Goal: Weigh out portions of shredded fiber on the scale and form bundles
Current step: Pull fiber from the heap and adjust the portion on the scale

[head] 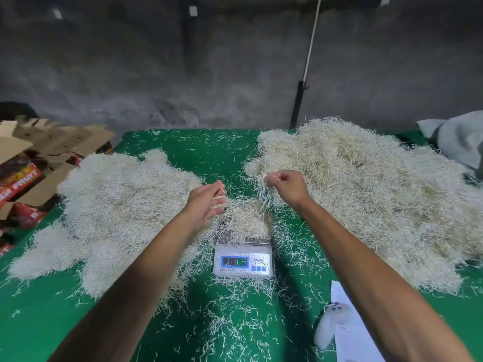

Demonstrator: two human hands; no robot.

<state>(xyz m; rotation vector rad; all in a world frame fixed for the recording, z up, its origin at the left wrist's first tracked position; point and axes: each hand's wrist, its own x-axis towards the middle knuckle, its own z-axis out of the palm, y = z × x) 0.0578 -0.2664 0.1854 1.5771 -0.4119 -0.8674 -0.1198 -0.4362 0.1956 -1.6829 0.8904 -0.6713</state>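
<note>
Digital scale (243, 259) mid green table (190, 158), small fiber portion (244, 218) heaped on its platform. Right hand (286, 188) above scale, clenched, pinching a hanging tuft of fiber strands (262, 199). Left hand (206, 202) just left of portion, fingers straight, released. Big loose fiber pile (366, 194) right of scale; paler fiber heap (115, 212) left of scale.

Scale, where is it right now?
In the head view the scale sits at the centre of the green table, between the left fiber pile and the right fiber pile, its platform covered by a fiber portion below both hands.
</note>
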